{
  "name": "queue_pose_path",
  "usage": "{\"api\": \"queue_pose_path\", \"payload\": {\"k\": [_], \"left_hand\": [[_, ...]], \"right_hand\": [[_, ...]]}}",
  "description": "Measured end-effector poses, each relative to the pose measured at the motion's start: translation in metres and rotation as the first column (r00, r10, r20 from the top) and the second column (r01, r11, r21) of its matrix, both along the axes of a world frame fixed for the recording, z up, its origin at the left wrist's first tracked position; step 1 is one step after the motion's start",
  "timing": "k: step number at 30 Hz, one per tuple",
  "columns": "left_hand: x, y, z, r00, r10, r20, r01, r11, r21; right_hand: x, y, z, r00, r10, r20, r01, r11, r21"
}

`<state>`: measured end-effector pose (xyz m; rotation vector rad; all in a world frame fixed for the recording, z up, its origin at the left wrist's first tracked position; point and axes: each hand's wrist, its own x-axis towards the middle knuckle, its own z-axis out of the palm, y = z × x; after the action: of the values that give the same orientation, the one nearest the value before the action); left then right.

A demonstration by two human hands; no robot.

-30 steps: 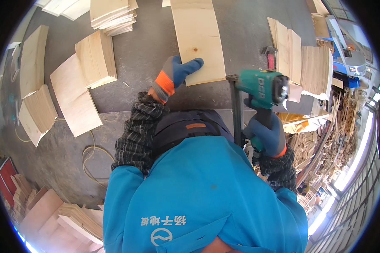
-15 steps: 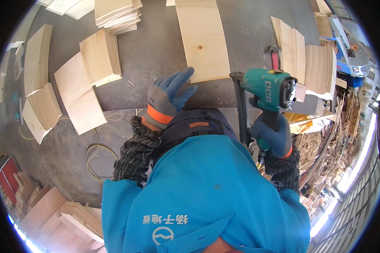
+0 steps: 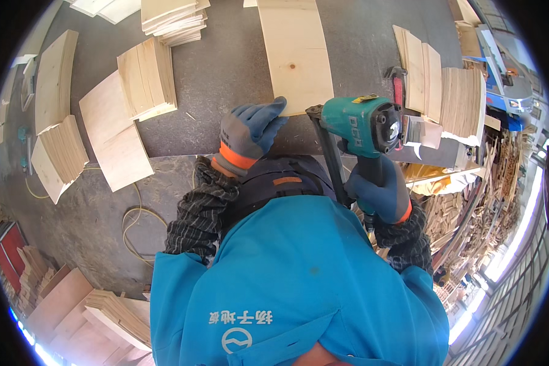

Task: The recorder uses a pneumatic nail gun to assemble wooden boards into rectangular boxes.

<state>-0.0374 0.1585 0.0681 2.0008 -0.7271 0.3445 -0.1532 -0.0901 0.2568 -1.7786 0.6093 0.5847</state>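
My right hand (image 3: 391,196), in a blue and grey glove with an orange cuff, is wrapped round the handle of a teal and black nail gun (image 3: 352,125). The gun's nose is at the near right corner of a long pale wooden board (image 3: 294,61) lying on the dark worktable (image 3: 226,79). My left hand (image 3: 250,131), gloved alike, rests at the near left corner of that board. Its fingers are stretched out and its thumb stands apart. The fingertips reach the board's edge; whether they press on it I cannot tell.
Stacked boards (image 3: 145,79) stand on the left of the table, with a flat panel (image 3: 116,134) beside them. More stacks (image 3: 460,100) and a red-handled tool (image 3: 398,85) lie on the right. Scrap wood (image 3: 470,213) is heaped at far right. A yellow hose (image 3: 134,238) coils on the floor.
The nail gun has moved left in my right hand, its nose now over the board's near right corner. My left hand has shifted slightly right along the near edge.
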Motion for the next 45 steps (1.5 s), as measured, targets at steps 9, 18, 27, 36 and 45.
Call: {"api": "queue_pose_path", "payload": {"k": [9, 18, 27, 36, 45], "left_hand": [[0.001, 0.002, -0.001, 1.000, -0.015, 0.018, 0.015, 1.000, 0.005], [0.004, 0.003, -0.002, 0.998, -0.030, 0.060, 0.029, 1.000, 0.009], [0.005, 0.004, -0.002, 0.999, -0.041, 0.015, 0.041, 0.999, -0.013], [0.004, 0.004, -0.002, 0.999, -0.036, 0.004, 0.036, 0.999, -0.033], [0.004, 0.000, -0.003, 1.000, -0.011, 0.016, 0.012, 0.997, -0.074]], "right_hand": [[0.011, 0.017, -0.008, 0.997, 0.077, 0.007, -0.076, 0.996, -0.039], [0.017, 0.023, -0.009, 0.995, 0.093, -0.031, -0.094, 0.995, -0.042], [0.017, 0.023, -0.010, 0.993, 0.113, -0.037, -0.116, 0.991, -0.073], [0.016, 0.023, -0.005, 0.995, 0.081, -0.060, -0.083, 0.996, -0.035], [0.013, 0.014, -0.008, 0.995, 0.094, -0.014, -0.095, 0.995, -0.024]]}}
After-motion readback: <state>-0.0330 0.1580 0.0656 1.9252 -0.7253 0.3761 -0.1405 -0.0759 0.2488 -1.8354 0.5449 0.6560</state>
